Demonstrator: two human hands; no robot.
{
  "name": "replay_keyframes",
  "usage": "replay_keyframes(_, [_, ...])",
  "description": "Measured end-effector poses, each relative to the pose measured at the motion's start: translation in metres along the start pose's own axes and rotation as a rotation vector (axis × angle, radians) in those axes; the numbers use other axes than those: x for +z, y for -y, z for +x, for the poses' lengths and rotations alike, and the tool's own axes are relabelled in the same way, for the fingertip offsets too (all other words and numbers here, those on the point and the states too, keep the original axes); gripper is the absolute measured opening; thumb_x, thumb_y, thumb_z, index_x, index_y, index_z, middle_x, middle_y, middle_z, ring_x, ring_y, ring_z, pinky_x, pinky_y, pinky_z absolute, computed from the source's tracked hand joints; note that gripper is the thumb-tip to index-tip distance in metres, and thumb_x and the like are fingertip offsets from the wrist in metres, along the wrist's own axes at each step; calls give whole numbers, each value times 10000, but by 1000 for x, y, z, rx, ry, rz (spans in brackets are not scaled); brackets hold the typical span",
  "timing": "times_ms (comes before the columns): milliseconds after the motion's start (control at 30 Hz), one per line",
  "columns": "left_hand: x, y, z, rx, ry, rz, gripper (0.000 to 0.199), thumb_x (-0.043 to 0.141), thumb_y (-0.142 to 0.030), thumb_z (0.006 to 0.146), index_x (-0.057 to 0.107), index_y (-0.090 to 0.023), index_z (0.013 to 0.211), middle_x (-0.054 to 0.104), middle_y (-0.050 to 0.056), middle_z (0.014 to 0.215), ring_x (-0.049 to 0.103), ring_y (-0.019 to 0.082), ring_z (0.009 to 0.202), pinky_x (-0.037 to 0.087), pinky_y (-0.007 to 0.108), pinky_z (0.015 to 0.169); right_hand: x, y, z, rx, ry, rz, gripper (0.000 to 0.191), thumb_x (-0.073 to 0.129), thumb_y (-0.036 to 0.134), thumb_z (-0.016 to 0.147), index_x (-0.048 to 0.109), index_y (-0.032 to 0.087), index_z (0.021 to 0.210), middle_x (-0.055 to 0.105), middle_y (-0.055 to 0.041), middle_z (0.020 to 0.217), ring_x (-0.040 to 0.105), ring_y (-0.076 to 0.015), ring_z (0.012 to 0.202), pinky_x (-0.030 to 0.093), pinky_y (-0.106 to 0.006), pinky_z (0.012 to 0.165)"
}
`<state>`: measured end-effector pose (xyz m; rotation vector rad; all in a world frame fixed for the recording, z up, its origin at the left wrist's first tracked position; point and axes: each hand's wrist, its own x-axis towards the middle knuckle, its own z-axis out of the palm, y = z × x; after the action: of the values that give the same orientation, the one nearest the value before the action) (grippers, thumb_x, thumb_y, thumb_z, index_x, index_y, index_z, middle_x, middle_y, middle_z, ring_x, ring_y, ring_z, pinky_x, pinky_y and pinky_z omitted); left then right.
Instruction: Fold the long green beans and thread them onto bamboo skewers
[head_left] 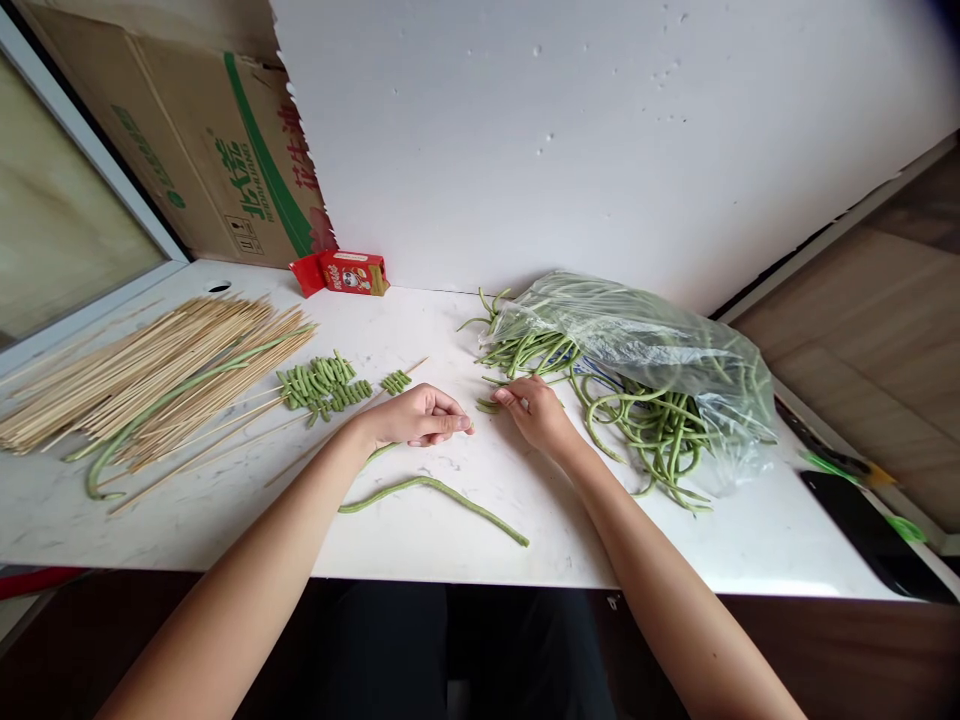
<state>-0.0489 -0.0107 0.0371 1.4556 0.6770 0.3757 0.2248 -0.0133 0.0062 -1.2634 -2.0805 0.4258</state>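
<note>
My left hand (pixel 424 415) is closed, thumb against fingers, just above the white table. A long green bean (pixel 435 483) runs from under this hand, passes behind my left forearm and lies across the table front. My right hand (pixel 536 412) pinches at a short bean piece (pixel 487 406), with its thumb and fingertips right at it; another piece lies just behind. Left of my left hand, a bamboo skewer (pixel 300 468) carries a short row of bean pieces (pixel 395 381). Farther left are several rows of threaded bean pieces (pixel 319 383). What lies inside both palms is hidden.
A pile of bare skewers (pixel 150 365) covers the left side, with a long bean across it. On the right, long beans (pixel 667 430) spill from a clear plastic bag (pixel 645 320). A red box (pixel 352 272), a carton (pixel 202 150) and a black phone (pixel 870 530) stand or lie around.
</note>
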Motion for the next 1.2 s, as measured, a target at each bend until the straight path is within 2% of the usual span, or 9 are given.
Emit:
replay_keyframes(200, [0,-3,0,-26,2,-50,396,765,-440,905,781,-80,1069,573,-9,633,365,47,462,245,191,425,-4,5,2,23,-51,136,590,501,704,1025,811,217,907,722,-76,769,625,-238,789,486,-385,844])
replay_keyframes(333, [2,0,1,-24,-18,-70,382,775,-429,910,754,-90,1083,623,1,728,447,50,516,349,205,499,-7,18,0,24,-81,201,492,581,654,1015,826,228,1015,763,-98,897,623,-241,845,470,-365,745])
replay_keyframes(433, [4,4,3,12,-10,-59,409,763,-477,931,729,-98,1082,662,13,780,528,65,535,418,225,539,-5,29,-4,-52,9,323,424,800,591,892,822,241,1131,778,-100,978,633,-242,891,435,-330,640])
replay_keyframes(500, [4,6,5,25,14,-55,421,756,-499,938,723,-94,1051,697,40,821,574,77,538,434,233,540,-2,34,-6,-102,34,369,379,850,527,868,835,248,1123,770,-94,943,630,-235,874,425,-323,614])
replay_keyframes(600, [2,10,7,39,25,-62,439,772,-517,925,721,-90,1013,740,85,874,643,100,566,414,226,522,1,39,-7,-113,17,368,246,802,463,931,855,249,1042,751,-91,883,616,-218,809,422,-325,595])
replay_keyframes(733, [-3,10,4,0,-33,-27,487,822,-514,885,731,-100,1124,770,103,861,692,131,585,398,218,497,-4,41,-8,-91,25,356,195,779,413,949,835,230,985,750,-97,883,647,-216,816,430,-314,565])
replay_keyframes(800, [-4,8,1,-13,-59,2,476,813,-524,890,748,-99,1096,777,116,860,704,139,594,396,217,486,-7,42,-8,-73,20,366,172,773,386,946,816,220,965,752,-94,888,658,-211,816,440,-301,552])
replay_keyframes(967, [-3,3,0,-46,-56,67,457,779,-555,904,779,-108,994,788,131,889,666,115,529,324,206,434,-8,43,-11,-68,84,359,178,773,363,930,816,212,1014,775,-96,920,685,-208,816,482,-290,566])
replay_keyframes(1200, [-3,5,2,-28,-62,97,466,775,-550,909,799,-109,1060,792,134,889,643,104,508,314,206,433,-5,44,-10,-99,88,308,156,772,356,935,828,212,962,770,-84,847,676,-199,774,462,-294,565])
